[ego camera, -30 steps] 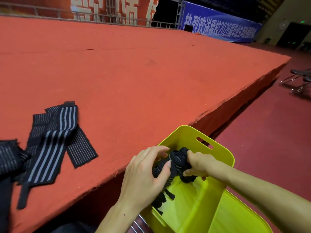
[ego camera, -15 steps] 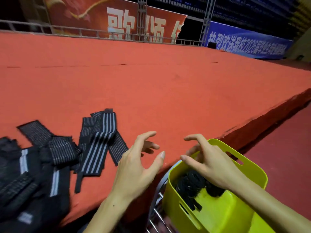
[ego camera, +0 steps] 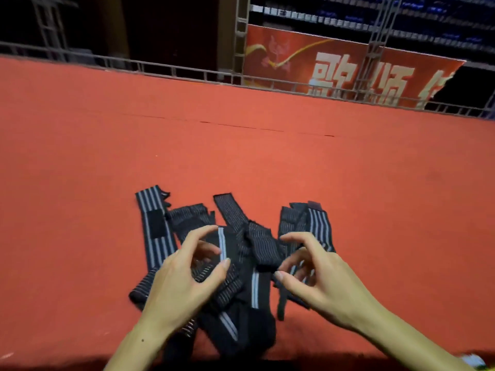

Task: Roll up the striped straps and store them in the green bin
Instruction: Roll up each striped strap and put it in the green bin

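One view only, head cam, worn by the person, so no overlap w/ another view can be given. Scene is seen from above, looking fwd and down over the near edge of a red carpeted stage (ego camera: 267, 162). Both hands, left hand (ego camera: 184, 279) and right hand (ego camera: 318, 285), are caught close in the lower centre, over a pile of striped straps (ego camera: 241, 253). Wide-angle bend is seen in the railing (ego camera: 160, 69) and red banner (ego camera: 334, 68) far at the top.

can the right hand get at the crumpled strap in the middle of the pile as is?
Probably yes. The right hand hovers just right of the crumpled strap, fingers curled open toward it. That strap lies on top of the pile, nothing covers it, and the left hand is off to its left.
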A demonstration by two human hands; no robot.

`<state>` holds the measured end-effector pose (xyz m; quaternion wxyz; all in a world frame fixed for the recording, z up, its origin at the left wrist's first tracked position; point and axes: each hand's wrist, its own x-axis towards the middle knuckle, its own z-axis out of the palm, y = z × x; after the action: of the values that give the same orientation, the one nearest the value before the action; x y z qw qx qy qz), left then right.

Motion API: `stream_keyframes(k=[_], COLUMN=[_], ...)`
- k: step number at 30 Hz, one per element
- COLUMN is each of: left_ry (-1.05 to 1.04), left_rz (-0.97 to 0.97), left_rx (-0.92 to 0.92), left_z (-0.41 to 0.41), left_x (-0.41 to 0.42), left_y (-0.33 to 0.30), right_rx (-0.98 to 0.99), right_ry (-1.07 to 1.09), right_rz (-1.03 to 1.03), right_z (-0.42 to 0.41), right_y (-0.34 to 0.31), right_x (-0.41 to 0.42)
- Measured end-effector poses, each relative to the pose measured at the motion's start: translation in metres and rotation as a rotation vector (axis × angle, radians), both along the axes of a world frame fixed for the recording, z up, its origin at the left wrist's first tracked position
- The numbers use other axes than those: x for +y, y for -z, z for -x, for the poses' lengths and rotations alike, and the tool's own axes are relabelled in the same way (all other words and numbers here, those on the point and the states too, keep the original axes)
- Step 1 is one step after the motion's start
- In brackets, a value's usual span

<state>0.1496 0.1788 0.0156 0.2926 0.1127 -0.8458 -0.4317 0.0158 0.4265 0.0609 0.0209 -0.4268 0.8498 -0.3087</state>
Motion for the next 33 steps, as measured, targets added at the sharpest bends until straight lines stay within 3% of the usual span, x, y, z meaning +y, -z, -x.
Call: stream_keyframes(k=[6, 14, 20, 23, 29, 33], left_ry=[-0.12, -0.009, 0.068, 0.093, 0.111, 0.14], left_rz=[-0.009, 0.061, 0.119, 0.128, 0.166, 0.137], left_rx=[-0.077, -0.192, -0.221, -0.253, -0.352, -0.378], left_z=[-0.008, 0.041, 0.088, 0.107, 0.127, 0.135], left_x=[-0.074, -0.09, -0.08, -0.078, -0.069, -0.057], left_y=[0.024, 0.051, 0.05, 0.049, 0.044, 0.04], right_rx=[-0.029, 0.18, 0.194, 0.081, -0.201, -0.248], right_ry=[-0.02, 0.22, 0.345, 0.336, 0.25, 0.158], right_rz=[-0.037, -0.261, -0.379, -0.273, 0.178, 0.371], right_z=[0.029, 0.107, 0.138, 0.149, 0.15, 0.128], right_y=[0.024, 0.069, 0.095, 0.105, 0.106, 0.091], right_x=[-0.083, -0.095, -0.106, -0.114, -0.114, -0.105])
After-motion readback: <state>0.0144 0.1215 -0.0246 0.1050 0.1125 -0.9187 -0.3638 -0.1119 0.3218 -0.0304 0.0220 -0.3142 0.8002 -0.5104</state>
